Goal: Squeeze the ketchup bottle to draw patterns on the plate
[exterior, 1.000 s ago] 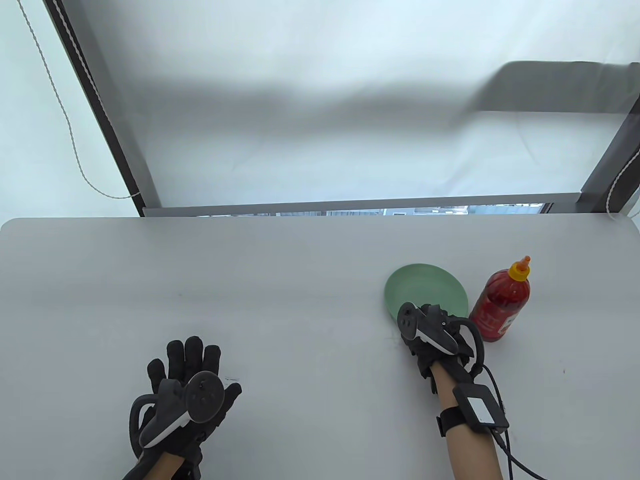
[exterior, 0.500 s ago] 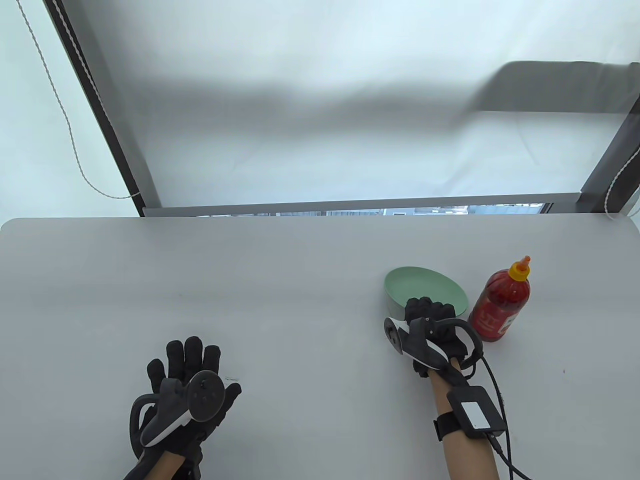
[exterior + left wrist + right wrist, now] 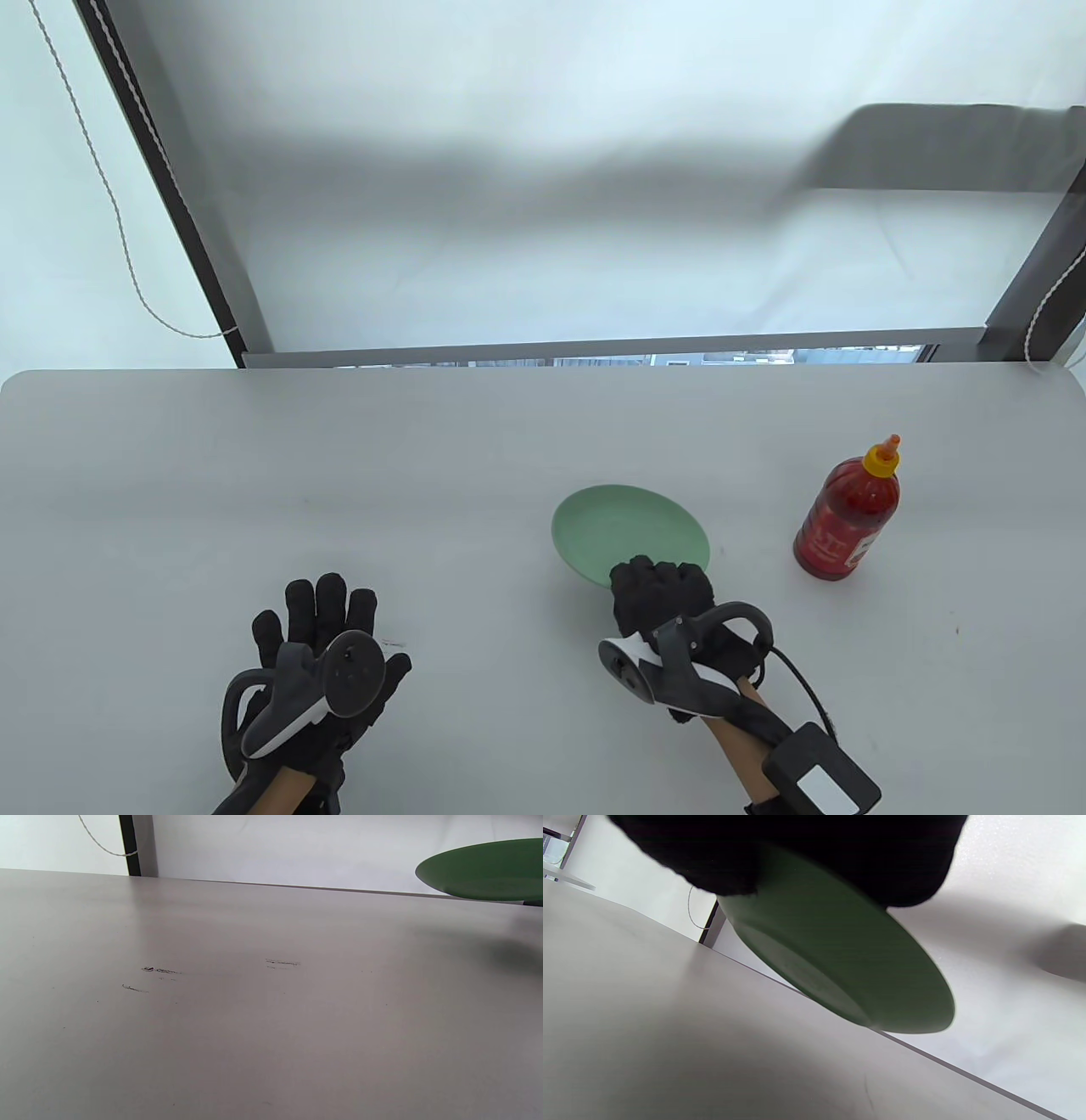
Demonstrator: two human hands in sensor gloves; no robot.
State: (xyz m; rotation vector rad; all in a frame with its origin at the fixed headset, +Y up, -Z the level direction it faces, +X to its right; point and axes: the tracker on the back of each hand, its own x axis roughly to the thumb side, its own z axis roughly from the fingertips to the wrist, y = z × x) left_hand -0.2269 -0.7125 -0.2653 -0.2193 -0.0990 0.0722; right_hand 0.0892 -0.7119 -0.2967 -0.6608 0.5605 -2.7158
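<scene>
Carried green plate (image 3: 624, 526) away from ketchup bottle (image 3: 847, 514), now well apart to its left. Right hand (image 3: 666, 598) gripped near rim, plate lifted off table (image 3: 424, 475). Left hand (image 3: 318, 645) rested flat, fingers spread. Bottle upright, untouched; squeezing likely next.

Plate (image 3: 624, 526) left of bottle (image 3: 845, 514) (well apart) — above table (image 3: 424, 475)

My right hand (image 3: 660, 594) and left hand (image 3: 318, 628) wear black gloves; each tracker (image 3: 670, 675) is dark grey with a white underside. The plate (image 3: 624, 531) is plain pale green, darker green on its underside. The ketchup bottle (image 3: 847, 514) is red with a yellow cap, orange tip and red-white label. The worktop (image 3: 424, 475) is light grey with small dark scuff marks (image 3: 161, 970).
</scene>
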